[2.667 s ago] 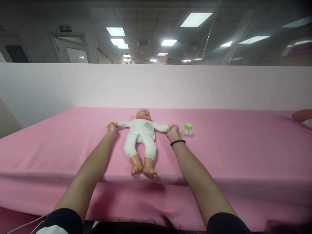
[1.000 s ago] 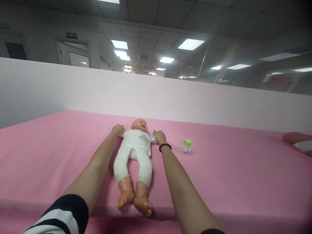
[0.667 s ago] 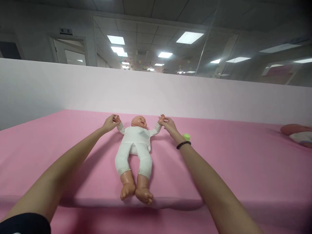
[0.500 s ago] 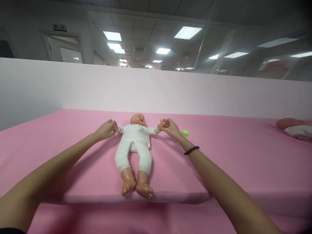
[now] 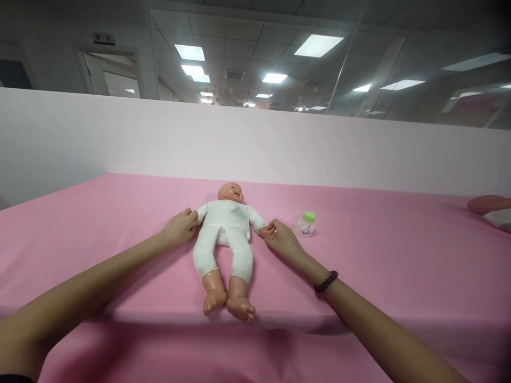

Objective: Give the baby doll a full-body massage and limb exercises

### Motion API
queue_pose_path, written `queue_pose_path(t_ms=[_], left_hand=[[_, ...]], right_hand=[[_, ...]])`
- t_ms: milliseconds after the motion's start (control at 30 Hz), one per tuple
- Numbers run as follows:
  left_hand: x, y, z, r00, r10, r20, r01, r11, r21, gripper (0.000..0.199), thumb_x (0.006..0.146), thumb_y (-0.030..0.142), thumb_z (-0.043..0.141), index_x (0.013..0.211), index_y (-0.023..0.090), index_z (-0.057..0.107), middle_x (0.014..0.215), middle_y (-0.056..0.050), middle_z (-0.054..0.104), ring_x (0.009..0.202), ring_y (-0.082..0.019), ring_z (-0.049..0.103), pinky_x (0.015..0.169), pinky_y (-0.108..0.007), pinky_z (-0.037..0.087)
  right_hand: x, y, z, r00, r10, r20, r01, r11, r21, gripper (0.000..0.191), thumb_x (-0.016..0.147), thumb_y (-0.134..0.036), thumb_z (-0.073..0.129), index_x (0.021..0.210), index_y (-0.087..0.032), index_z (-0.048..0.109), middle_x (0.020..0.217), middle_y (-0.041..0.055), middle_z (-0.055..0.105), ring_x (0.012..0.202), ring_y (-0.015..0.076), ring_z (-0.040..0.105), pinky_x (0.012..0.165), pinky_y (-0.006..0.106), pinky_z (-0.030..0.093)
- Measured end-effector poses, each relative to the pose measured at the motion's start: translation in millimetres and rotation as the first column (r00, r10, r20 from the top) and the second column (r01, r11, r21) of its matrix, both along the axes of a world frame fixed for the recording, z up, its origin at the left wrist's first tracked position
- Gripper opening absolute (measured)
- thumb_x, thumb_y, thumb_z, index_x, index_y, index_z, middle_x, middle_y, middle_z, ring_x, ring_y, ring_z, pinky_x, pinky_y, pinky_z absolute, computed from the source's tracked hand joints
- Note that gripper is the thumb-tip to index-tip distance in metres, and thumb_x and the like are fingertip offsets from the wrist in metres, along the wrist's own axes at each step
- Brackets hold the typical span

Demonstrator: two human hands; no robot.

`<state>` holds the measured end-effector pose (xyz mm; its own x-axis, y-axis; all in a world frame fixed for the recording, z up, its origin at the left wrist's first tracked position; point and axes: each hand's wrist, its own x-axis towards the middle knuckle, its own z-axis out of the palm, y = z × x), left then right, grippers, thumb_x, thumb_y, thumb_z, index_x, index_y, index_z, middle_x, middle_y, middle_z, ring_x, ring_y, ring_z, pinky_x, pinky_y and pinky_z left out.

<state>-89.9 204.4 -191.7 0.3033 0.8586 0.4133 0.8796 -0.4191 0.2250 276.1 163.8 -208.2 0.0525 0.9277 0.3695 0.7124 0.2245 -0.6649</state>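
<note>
A baby doll [image 5: 225,234] in a white suit lies on its back, with bare vinyl head and feet. My left hand [image 5: 179,227] is closed around the doll's right hand, which it mostly hides, beside the doll's hip. My right hand [image 5: 283,238] grips the doll's left hand close to the other hip. A small baby bottle [image 5: 306,224] with a green cap stands upright just beyond my right hand, not touching it.
A pink sheet [image 5: 120,207] covers the surface under the doll, and its front edge folds down just past the doll's feet. A low white wall [image 5: 255,149] runs behind it. A pink and white cushion [image 5: 489,207] lies at the far right.
My hands have swung the doll's arms down from shoulder height to its sides. The green-capped bottle, partly hidden earlier, now shows whole.
</note>
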Motion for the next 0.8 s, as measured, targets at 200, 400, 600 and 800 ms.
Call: queue_pose_path(t_ms=[200,400,600,800], left_hand=[[6.4,27.0,33.3,0.873,-0.058,0.484,-0.035,0.983,0.181,0.042,0.076,0.025,0.076,0.113,0.023,0.056,0.094,-0.003,0.064,0.08,-0.02,0.063,0.074,-0.032,0.049],[32.7,91.1,45.0,0.631,0.097,0.77,-0.21,0.976,0.05,0.045,0.074,0.02,0.077,0.112,0.019,0.052,0.113,-0.008,0.067,0.089,-0.02,0.068,0.076,-0.032,0.053],[40.6,136.8,34.3,0.73,0.211,0.65,-0.271,0.963,-0.009,0.018,0.083,0.02,0.067,0.1,0.019,0.06,0.11,-0.009,0.073,0.093,-0.023,0.068,0.087,-0.034,0.05],[40.4,168.1,27.6,0.856,0.381,0.348,-0.322,0.921,-0.217,0.021,0.088,0.032,0.063,0.104,0.02,0.068,0.112,-0.008,0.076,0.105,-0.024,0.068,0.085,-0.03,0.05]], right_hand=[[-0.3,24.5,44.0,0.967,-0.084,-0.241,0.124,0.98,0.159,0.051,0.072,-0.029,0.079,0.114,-0.022,0.052,0.09,0.0019,0.067,0.077,0.0183,0.063,0.068,0.027,0.044],[-19.2,93.0,76.2,0.908,-0.191,-0.374,0.261,0.954,0.145,0.048,0.078,-0.025,0.077,0.118,-0.021,0.05,0.102,0.0039,0.072,0.089,0.0178,0.066,0.081,0.028,0.048],[-28.2,153.4,67.5,0.957,-0.192,-0.218,0.2,0.98,0.014,0.022,0.08,-0.018,0.073,0.099,-0.019,0.062,0.095,0.0042,0.074,0.086,0.0174,0.067,0.08,0.028,0.048],[-26.8,180.6,46.6,0.99,-0.142,-0.023,0.135,0.974,-0.184,0.02,0.083,-0.022,0.068,0.103,-0.018,0.066,0.086,0.0036,0.076,0.085,0.0181,0.069,0.07,0.025,0.045]])
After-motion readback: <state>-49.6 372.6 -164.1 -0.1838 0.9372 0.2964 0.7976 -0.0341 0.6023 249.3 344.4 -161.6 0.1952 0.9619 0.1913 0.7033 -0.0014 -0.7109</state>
